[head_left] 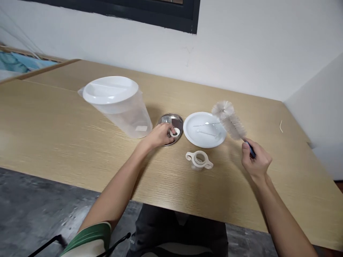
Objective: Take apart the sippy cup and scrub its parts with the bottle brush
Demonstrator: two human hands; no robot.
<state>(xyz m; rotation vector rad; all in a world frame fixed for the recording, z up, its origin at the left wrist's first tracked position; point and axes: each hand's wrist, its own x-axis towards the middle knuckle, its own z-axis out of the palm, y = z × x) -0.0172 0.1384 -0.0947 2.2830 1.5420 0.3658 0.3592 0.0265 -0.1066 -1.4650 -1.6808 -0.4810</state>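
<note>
In my right hand [256, 159] is a bottle brush [233, 121], gripped by its blue handle with the fluffy white bristles pointing up and left. My left hand [161, 135] reaches over a round metal tray [178, 120], its fingers closed on a small white round cap [175, 132] with a dark centre. Beside those fingers on the tray stands a small clear cup [166, 119], partly hidden by the hand. A clear bottle with a beige two-handled ring [199, 165] stands on the table between my hands.
A white plate [195, 140] beside the tray holds a thin wire-like stick and small clear pieces. Left of the tray stands a tall translucent pitcher [125, 116] with a white lid. A short pale strip [281, 126] lies far right on the wooden table [160, 178], near the wall.
</note>
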